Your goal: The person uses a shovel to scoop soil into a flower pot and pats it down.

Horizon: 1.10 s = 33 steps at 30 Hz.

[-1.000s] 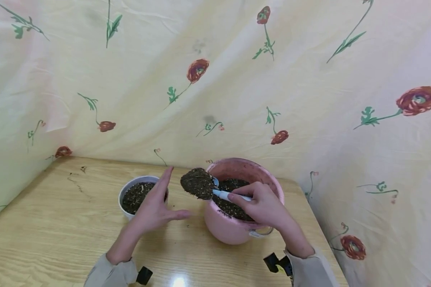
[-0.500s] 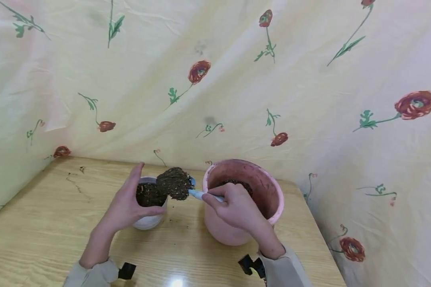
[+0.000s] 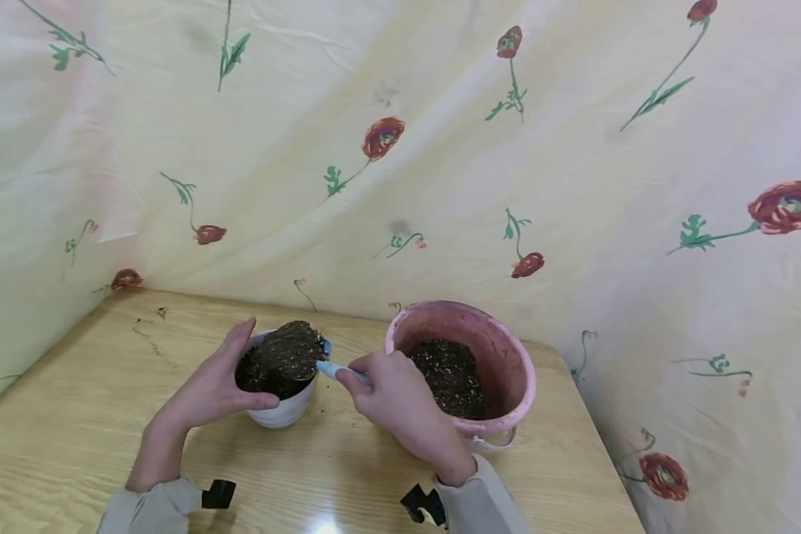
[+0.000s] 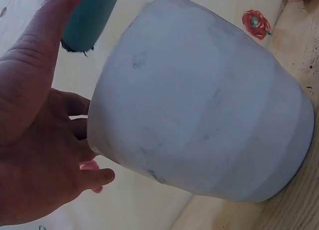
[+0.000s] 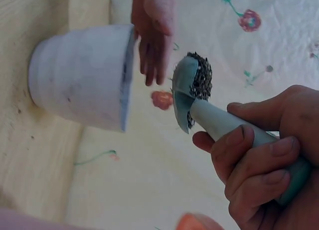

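Observation:
My right hand (image 3: 400, 400) grips the handle of a light blue trowel (image 3: 335, 369). Dark potting soil (image 3: 294, 350) is heaped on its blade (image 5: 184, 78), which overlaps the mouth of a white flowerpot (image 3: 282, 414) in the head view. The right wrist view shows the blade level and a short way above the pot's rim. At the pot's left side is my left hand (image 3: 213, 386), thumb and fingers spread about the rim. In the left wrist view its fingers (image 4: 97, 177) reach past the rim on the far side. More soil lies inside the white pot.
To the right stands a larger pink pot (image 3: 529, 378), partly filled with soil, with a pale handle (image 3: 497, 443) at its front. Crumbs of soil dot the wooden table (image 3: 347, 460). A flowered cloth (image 3: 274, 148) hangs behind and at both sides.
The loaded trowel in my right hand has moved left from the pink pot to over the white pot. My left hand has shifted left, from in front of the white pot to its left side.

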Motion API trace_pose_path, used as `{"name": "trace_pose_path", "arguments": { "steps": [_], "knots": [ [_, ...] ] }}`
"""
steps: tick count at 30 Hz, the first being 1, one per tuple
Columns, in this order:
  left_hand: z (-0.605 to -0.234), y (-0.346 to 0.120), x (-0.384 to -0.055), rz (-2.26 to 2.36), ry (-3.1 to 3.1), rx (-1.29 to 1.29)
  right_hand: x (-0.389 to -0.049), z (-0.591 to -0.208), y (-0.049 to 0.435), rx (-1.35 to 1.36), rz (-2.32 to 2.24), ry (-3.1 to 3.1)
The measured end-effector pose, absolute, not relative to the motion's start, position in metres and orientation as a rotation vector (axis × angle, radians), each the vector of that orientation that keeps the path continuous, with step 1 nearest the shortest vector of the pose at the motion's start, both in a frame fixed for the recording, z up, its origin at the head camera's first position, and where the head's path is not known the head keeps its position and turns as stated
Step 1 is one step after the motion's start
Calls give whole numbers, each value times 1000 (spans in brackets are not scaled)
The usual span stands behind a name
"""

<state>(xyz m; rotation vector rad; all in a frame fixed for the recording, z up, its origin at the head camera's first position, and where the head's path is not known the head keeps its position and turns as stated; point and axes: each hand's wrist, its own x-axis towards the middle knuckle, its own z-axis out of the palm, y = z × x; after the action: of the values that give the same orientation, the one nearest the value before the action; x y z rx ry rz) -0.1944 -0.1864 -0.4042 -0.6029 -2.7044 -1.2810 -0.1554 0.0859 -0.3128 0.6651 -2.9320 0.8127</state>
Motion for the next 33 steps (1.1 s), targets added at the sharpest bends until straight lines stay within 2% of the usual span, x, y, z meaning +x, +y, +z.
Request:
{"name": "trace_pose_path", "arguments": {
  "steps": [10, 33],
  "knots": [
    [-416, -190, -197, -1324, -2715, -567, -170, -337, 58, 686, 544, -2914],
    [-420, -187, -204, -1349, -2773, -513, -172, -372, 46, 599, 143, -2700]
  ]
}}
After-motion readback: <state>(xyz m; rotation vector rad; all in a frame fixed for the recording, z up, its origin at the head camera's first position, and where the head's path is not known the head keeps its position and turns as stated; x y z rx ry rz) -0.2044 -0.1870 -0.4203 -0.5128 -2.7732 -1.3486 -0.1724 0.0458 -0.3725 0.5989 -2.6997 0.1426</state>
